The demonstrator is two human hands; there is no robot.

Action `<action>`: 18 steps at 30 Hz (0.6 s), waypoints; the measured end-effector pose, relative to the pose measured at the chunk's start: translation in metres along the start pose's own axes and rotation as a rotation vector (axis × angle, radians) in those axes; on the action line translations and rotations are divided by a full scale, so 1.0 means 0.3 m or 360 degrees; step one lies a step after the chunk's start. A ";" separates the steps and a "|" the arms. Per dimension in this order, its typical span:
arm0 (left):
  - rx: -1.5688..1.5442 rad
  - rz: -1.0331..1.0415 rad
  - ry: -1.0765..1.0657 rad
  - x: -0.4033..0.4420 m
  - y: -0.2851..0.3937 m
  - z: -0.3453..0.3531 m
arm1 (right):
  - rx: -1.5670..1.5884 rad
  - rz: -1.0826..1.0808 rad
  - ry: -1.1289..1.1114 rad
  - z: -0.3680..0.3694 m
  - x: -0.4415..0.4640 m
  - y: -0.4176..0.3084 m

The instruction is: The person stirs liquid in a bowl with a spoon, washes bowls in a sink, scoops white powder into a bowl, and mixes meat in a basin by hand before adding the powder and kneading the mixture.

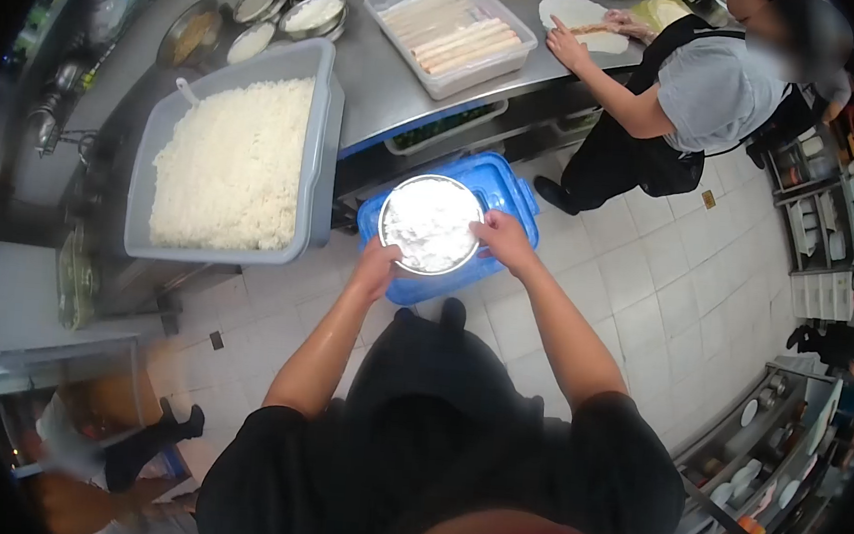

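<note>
My left hand (374, 268) and my right hand (506, 243) grip opposite sides of a round metal bowl (436, 177). Glare brightens the white food (432, 225) filling it, which could be rice; I cannot make out its grain. Below the bowl is a blue plastic lid or bin (499, 179), partly covered by it. Whether the bowl rests on the blue surface or hangs above it, I cannot tell. To the left, a large grey tub (320, 158) of white rice (229, 166) stands at the counter, with a white handle poking out near its corner.
On the steel counter (364, 111) sit several bowls of white food (313, 15) and a clear container (441, 87) of pale rolls (470, 44). A co-worker (707, 88) handles a filled wrapper (577, 16) at the right. Shelves (813, 207) line the far right.
</note>
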State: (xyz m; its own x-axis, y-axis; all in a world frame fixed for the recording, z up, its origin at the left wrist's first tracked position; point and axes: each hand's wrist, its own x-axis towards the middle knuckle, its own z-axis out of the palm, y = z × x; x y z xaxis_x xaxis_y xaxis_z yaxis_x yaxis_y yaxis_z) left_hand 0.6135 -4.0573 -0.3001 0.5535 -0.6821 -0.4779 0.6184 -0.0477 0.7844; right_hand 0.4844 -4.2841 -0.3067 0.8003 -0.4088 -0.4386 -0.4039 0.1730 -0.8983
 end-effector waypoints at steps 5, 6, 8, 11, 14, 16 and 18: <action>0.0043 0.0057 -0.0101 0.134 0.029 0.032 | -0.0036 -0.0145 0.0261 -0.044 0.062 0.003; 0.0075 0.0040 -0.0111 0.160 0.036 0.034 | 0.0082 -0.0148 0.0266 -0.058 0.065 -0.010; 0.0139 0.0096 -0.0197 0.252 0.027 0.028 | 0.0074 -0.0187 0.0326 -0.100 0.077 -0.051; 0.0069 -0.0016 -0.0319 0.300 0.115 0.142 | 0.0143 -0.0136 0.0424 -0.163 0.065 -0.159; 0.0125 0.0037 -0.0365 0.402 0.174 0.243 | 0.0271 -0.0119 0.0454 -0.280 0.159 -0.163; 0.0119 0.0071 -0.0354 0.485 0.178 0.280 | 0.0267 -0.0090 0.0461 -0.347 0.201 -0.142; 0.0092 0.0125 -0.0244 0.625 0.233 0.323 | 0.0289 -0.0154 0.0451 -0.448 0.290 -0.165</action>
State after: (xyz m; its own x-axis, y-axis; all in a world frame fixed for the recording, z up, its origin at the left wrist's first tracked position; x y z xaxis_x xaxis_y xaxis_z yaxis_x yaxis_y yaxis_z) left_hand 0.7064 -4.2594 -0.2967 0.5047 -0.7883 -0.3519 0.5410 -0.0288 0.8405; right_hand 0.5145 -4.4488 -0.2967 0.6659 -0.6593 -0.3492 -0.2262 0.2677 -0.9366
